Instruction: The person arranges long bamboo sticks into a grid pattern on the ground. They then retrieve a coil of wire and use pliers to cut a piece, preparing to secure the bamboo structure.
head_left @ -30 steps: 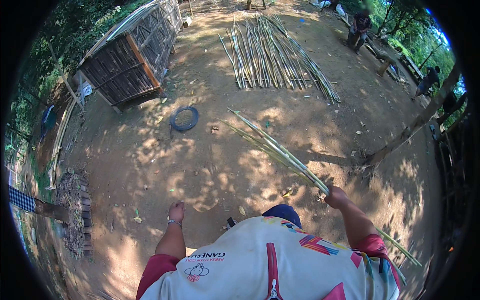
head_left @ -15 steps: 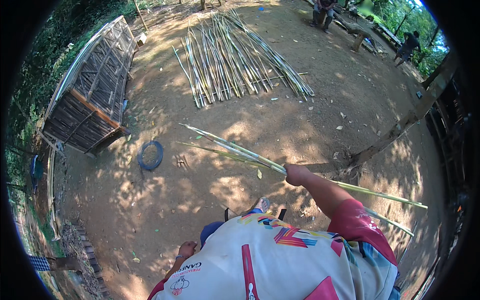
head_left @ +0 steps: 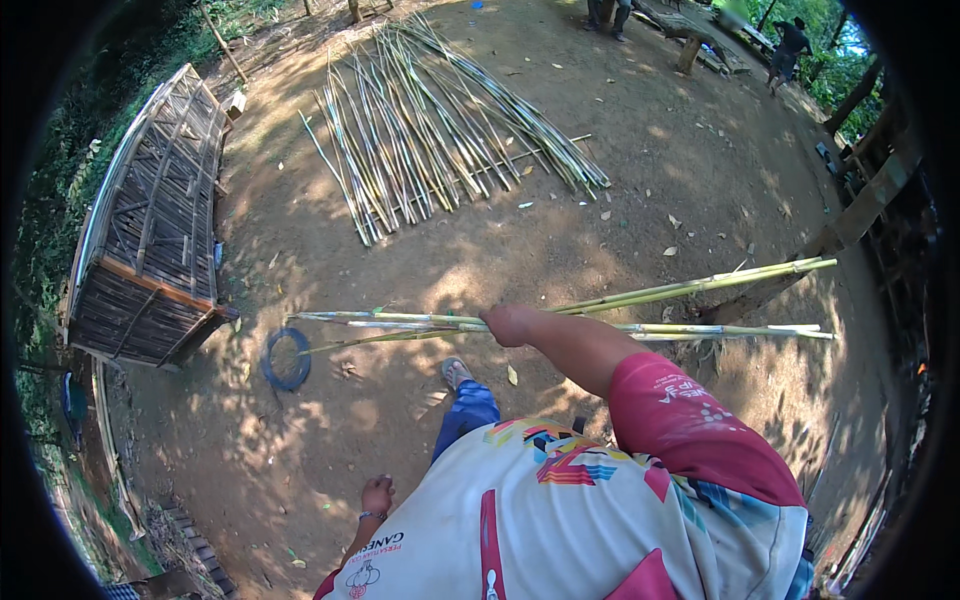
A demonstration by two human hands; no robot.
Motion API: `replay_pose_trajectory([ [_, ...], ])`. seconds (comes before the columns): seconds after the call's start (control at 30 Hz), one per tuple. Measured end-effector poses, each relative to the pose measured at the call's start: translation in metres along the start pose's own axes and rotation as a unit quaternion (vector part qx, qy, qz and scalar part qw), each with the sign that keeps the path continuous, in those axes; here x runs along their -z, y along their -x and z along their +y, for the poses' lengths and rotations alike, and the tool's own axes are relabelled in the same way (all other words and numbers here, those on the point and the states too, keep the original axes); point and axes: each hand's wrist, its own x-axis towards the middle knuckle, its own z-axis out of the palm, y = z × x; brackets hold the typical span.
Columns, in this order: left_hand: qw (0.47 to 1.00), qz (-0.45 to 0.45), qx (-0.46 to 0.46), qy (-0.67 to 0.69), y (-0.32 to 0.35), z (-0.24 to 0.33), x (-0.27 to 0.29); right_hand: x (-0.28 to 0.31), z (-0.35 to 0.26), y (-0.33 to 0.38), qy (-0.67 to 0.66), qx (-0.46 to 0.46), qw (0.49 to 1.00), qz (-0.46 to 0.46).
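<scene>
Several thin green-yellow bamboo poles [head_left: 695, 288] are gripped near their middle by my right hand [head_left: 508, 325], its arm stretched out in front of me. They lie roughly crosswise and fan apart toward the right. Their thin left tips reach over a coil of dark blue hose or wire [head_left: 286, 359] on the ground. Low at my left side hangs my left hand [head_left: 377, 495], fingers curled in, with nothing visible in it. Farther ahead, many bamboo poles [head_left: 440, 140] are spread side by side on the dirt, their near ends across a single crosswise pole.
A slatted bamboo structure [head_left: 150, 230] stands at the left. On the right a leaning tree trunk [head_left: 850, 225] rises close to the held poles' ends. One person [head_left: 791, 52] stands at the far right; another's legs [head_left: 608, 18] show at the top. Dry leaves dot the ground.
The held poles have swung from slanting to nearly level across the view, and my right hand has moved left. My foot and blue-clad leg now show farther forward. The far-right person has shifted.
</scene>
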Motion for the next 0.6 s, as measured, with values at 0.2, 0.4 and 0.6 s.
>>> replay_pose_trajectory([
  [0.2, 0.944, -0.145, -0.096, -0.281, -0.09, 0.031, 0.032, 0.043, 0.067, -0.054, 0.033, -0.002, 0.999, -0.033],
  [0.4, 0.998, 0.057, 0.03, 0.006, -0.148, 0.157, 0.052, 0.011, 0.164, -0.126, 0.079, -0.03, 0.995, 0.057],
  [0.6, 0.967, 0.069, -0.15, -0.195, -0.158, 0.318, 0.017, 0.032, 0.197, -0.143, 0.116, -0.047, 0.991, 0.055],
])
